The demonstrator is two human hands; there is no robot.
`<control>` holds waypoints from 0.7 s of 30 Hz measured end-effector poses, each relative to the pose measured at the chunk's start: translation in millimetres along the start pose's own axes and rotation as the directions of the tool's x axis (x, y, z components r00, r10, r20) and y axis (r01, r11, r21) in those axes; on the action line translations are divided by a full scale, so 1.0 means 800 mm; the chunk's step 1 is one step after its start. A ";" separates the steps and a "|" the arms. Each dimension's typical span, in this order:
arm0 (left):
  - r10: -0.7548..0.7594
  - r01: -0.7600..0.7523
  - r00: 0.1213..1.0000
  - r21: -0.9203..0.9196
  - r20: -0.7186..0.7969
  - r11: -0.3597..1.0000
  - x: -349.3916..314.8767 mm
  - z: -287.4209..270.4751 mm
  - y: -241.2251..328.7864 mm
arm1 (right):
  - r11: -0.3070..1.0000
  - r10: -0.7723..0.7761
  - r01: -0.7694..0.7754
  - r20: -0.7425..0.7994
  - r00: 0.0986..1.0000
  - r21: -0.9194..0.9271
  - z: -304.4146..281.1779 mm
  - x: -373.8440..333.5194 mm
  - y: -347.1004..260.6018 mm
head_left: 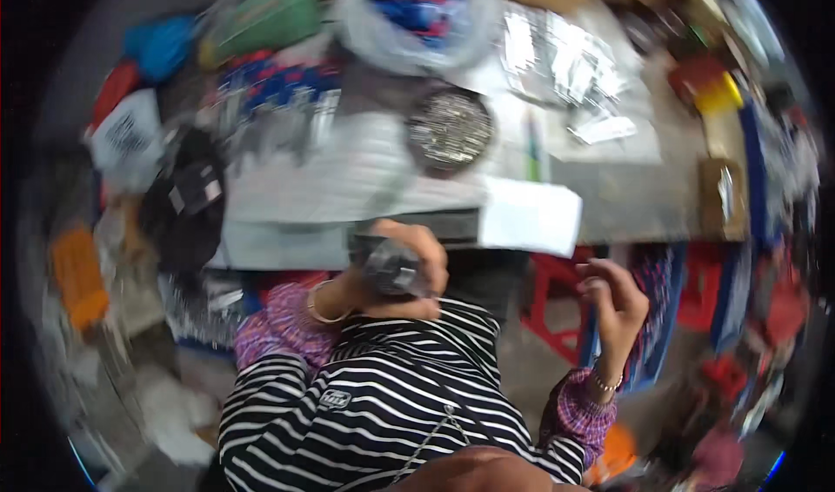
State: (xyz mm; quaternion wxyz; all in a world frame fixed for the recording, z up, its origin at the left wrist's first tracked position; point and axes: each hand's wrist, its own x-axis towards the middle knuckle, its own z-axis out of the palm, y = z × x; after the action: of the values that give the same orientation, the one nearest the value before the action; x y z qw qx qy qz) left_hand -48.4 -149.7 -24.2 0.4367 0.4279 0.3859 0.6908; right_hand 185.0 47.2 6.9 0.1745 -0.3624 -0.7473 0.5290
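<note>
At a messy table (639, 198), had left hand (426, 253) gripping dark bundle (396, 270), right hand (619, 299) empty, probably midway with metal bits (452, 131) left.

The left hand (422, 253) is wrapped around a dark, shiny bundle (391, 273), close to the striped black and white top (391, 379). It is too blurry to tell what the bundle is. The right hand (619, 299) is up in the air with its fingers a bit bent, near a red plastic stool (541, 294). On the table (631, 200), a white paper (531, 218) lies by the edge, and a round dish (442, 172) holds lots of little silvery bits (450, 128)
</note>
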 end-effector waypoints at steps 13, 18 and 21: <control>0.028 -0.057 0.989 0.204 0.142 0.977 -0.032 -0.038 0.029 | 0.541 -0.649 0.838 0.601 0.467 -0.066 0.334 0.178 -0.106; 0.075 -0.097 0.985 0.132 0.158 0.987 -0.035 -0.053 0.032 | 0.322 -0.677 0.882 0.568 0.468 -0.343 0.402 0.243 -0.097; 0.065 -0.086 0.988 0.156 0.138 0.984 -0.040 -0.060 0.033 | 0.144 -0.793 0.883 0.482 0.373 -0.447 0.405 0.250 -0.092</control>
State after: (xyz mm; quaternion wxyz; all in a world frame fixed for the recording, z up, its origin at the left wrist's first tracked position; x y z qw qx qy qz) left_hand -92.2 -195.4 -24.1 0.3984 0.5211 0.3945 0.6435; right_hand -185.4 -36.2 -73.2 0.2519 0.1171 -0.9583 0.0675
